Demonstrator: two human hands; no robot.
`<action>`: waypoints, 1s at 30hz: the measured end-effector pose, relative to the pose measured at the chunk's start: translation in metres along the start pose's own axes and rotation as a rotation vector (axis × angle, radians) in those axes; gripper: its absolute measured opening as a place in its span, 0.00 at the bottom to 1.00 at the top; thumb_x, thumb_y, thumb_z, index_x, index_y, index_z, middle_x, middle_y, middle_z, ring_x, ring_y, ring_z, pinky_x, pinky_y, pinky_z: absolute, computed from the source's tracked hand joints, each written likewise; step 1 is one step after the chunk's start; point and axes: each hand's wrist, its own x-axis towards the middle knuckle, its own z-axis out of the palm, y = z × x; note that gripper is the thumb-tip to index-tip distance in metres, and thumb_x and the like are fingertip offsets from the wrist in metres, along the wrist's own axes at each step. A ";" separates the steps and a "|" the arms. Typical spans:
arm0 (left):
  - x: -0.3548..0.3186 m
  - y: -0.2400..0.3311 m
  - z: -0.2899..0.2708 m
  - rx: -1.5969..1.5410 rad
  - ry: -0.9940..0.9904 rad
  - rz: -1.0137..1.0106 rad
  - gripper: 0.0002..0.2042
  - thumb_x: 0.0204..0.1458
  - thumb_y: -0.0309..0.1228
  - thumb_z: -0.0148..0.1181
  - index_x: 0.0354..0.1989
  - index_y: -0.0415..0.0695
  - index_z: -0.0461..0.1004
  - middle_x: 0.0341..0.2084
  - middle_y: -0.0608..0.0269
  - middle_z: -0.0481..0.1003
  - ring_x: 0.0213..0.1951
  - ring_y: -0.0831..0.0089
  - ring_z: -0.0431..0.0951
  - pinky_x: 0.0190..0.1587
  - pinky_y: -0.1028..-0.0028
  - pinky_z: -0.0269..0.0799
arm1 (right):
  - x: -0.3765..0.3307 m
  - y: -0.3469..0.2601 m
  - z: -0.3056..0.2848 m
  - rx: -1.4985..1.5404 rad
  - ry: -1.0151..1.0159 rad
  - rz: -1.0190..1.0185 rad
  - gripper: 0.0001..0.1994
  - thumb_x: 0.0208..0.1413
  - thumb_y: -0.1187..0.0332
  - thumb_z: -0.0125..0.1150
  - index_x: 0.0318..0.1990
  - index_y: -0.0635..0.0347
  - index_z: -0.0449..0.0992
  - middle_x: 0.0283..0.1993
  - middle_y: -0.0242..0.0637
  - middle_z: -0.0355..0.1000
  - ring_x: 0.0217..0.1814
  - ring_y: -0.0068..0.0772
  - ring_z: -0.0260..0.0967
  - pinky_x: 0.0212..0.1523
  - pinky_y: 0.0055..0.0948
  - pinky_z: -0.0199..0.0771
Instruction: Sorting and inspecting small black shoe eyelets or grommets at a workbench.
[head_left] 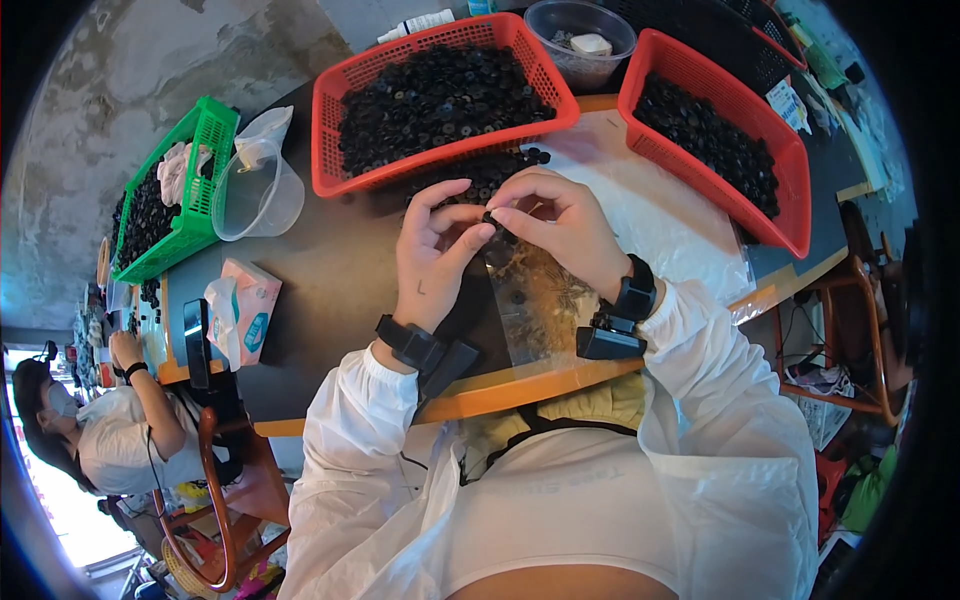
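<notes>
My left hand (432, 262) and my right hand (568, 228) meet over the table, both closed in a pinch. Between their fingertips sits a small dark rounded piece (488, 217), mostly covered by the fingers, so its exact kind does not show. Just beyond the hands lies a loose heap of small black round pieces (484, 178), some with a hole in the middle. It spreads in front of a large red basket (324, 160) filled with similar pieces. Straps with dark devices are on both wrists.
A second red basket (790, 228) of black pieces stands at right, near clear plastic sheeting (665, 212). At left are a green basket (160, 262), a clear plastic cup (262, 205) and a tissue box (262, 305). A clear tub (590, 72) stands behind. A co-worker (130, 425) sits far left.
</notes>
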 end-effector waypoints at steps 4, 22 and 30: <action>0.002 0.001 -0.001 0.013 0.002 -0.007 0.24 0.54 0.24 0.63 0.59 0.42 0.62 0.38 0.63 0.78 0.37 0.81 0.75 0.40 0.82 0.70 | 0.006 -0.003 -0.007 -0.169 -0.068 -0.097 0.08 0.54 0.72 0.64 0.41 0.61 0.79 0.39 0.30 0.71 0.37 0.21 0.70 0.37 0.20 0.70; 0.018 0.037 -0.054 0.910 0.162 0.431 0.04 0.46 0.26 0.67 0.28 0.44 0.78 0.26 0.63 0.71 0.33 0.64 0.71 0.37 0.68 0.67 | 0.015 0.001 -0.023 0.174 0.049 -0.066 0.11 0.55 0.77 0.63 0.46 0.65 0.77 0.44 0.34 0.77 0.44 0.21 0.74 0.47 0.21 0.74; -0.001 0.031 -0.087 1.152 -0.221 0.301 0.15 0.30 0.33 0.77 0.27 0.44 0.77 0.22 0.67 0.72 0.29 0.67 0.71 0.34 0.70 0.67 | 0.014 0.009 -0.015 0.295 -0.087 0.150 0.12 0.53 0.77 0.65 0.46 0.64 0.76 0.38 0.32 0.75 0.38 0.19 0.73 0.42 0.20 0.75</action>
